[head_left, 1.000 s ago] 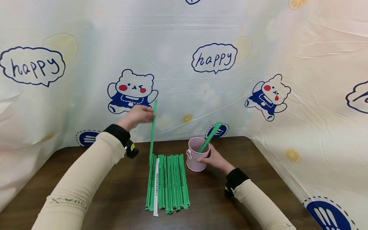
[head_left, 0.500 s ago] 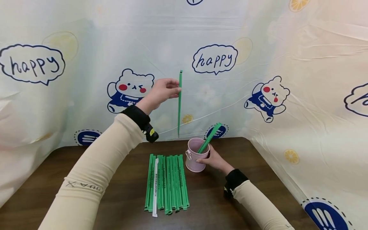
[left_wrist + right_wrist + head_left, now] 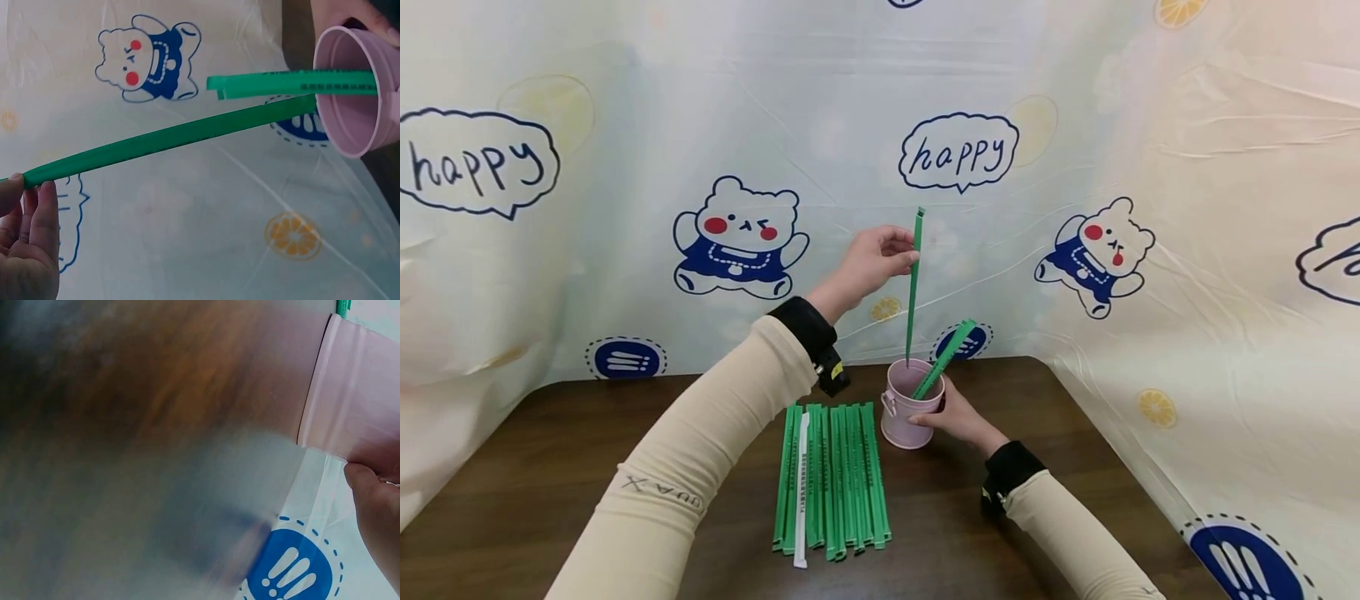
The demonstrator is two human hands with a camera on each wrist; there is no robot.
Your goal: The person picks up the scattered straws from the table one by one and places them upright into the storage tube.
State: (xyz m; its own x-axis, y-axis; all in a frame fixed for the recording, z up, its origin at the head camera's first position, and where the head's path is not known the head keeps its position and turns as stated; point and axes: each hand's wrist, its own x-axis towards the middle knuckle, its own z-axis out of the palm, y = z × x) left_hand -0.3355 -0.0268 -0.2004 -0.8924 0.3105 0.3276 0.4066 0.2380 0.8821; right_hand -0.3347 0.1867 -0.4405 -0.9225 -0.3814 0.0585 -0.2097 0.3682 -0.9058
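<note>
My left hand (image 3: pixel 876 260) pinches a green paper-wrapped straw (image 3: pixel 913 287) near its upper end. The straw hangs almost upright, its lower tip at the mouth of a small pink bucket (image 3: pixel 904 425). In the left wrist view that tip meets the bucket's rim (image 3: pixel 357 153), and thumb and fingers (image 3: pixel 44 215) grip the other end. My right hand (image 3: pixel 962 414) holds the bucket from its right side, thumb across the front. Inside the bucket, green wrapped straws (image 3: pixel 946 358) lean to the right; how many cannot be told. The right wrist view shows the thumb (image 3: pixel 369 494) against the bucket wall.
A row of several green wrapped straws (image 3: pixel 853 483) lies on the dark wooden table (image 3: pixel 700 467), left of the bucket. One white wrapped straw (image 3: pixel 801 492) lies on top of them. A printed curtain (image 3: pixel 850 100) hangs behind the table's far edge.
My left hand has lifted the green straw from the row's left side, carried it right, then lowered it to the bucket's mouth. The right hand stays on the bucket.
</note>
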